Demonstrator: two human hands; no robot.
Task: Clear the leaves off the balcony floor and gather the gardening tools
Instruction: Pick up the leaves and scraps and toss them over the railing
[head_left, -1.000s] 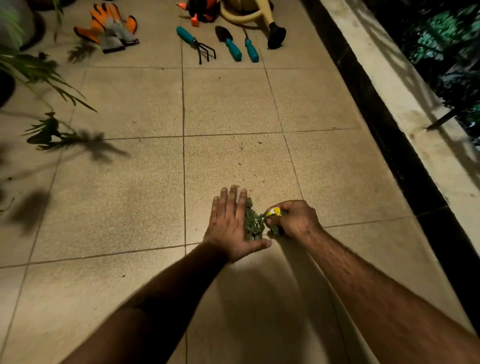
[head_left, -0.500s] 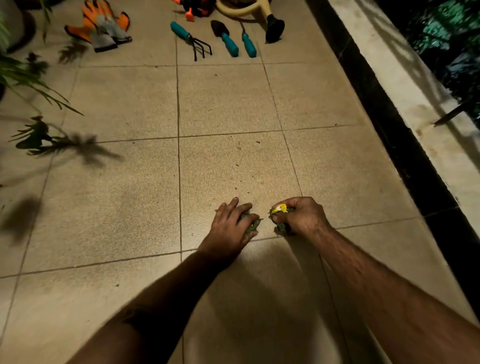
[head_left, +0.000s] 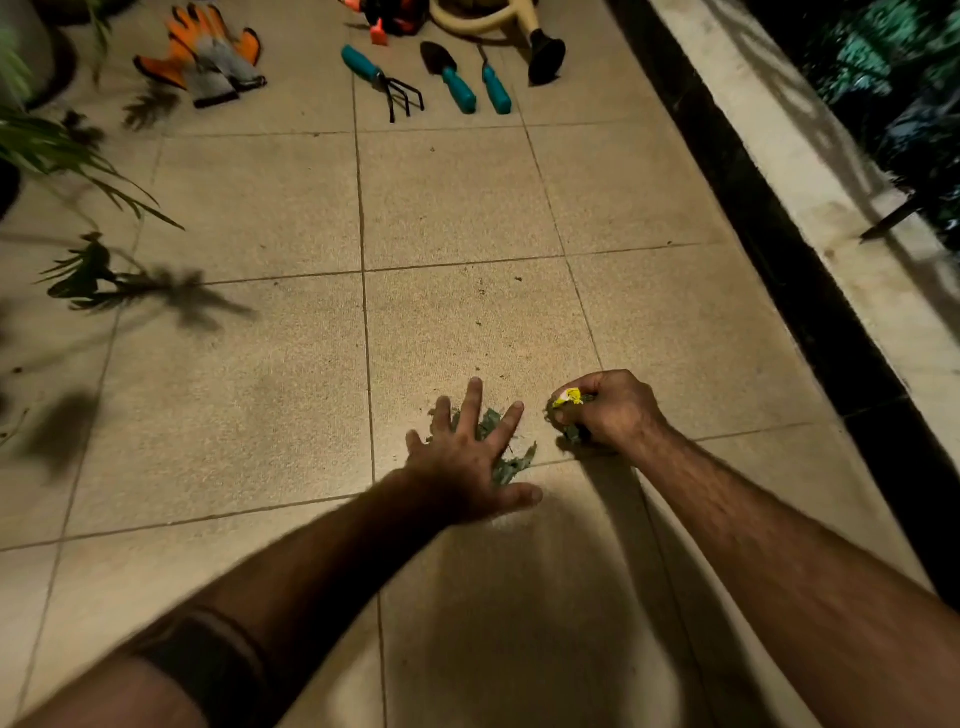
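We've got the left hand (head_left: 465, 457) splayed flat on the leaf pile (head_left: 511, 462) on the floor tile (head_left: 249, 405), right hand (head_left: 613, 410) fisted on leaves just beside, so left scoops rightward.

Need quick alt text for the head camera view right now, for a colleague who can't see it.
A person's left hand presses flat, fingers spread, on a small pile of green leaves on the beige tiled balcony floor, while the right hand is fisted around more leaves. Teal-handled garden tools and orange-grey gloves lie farther ahead.
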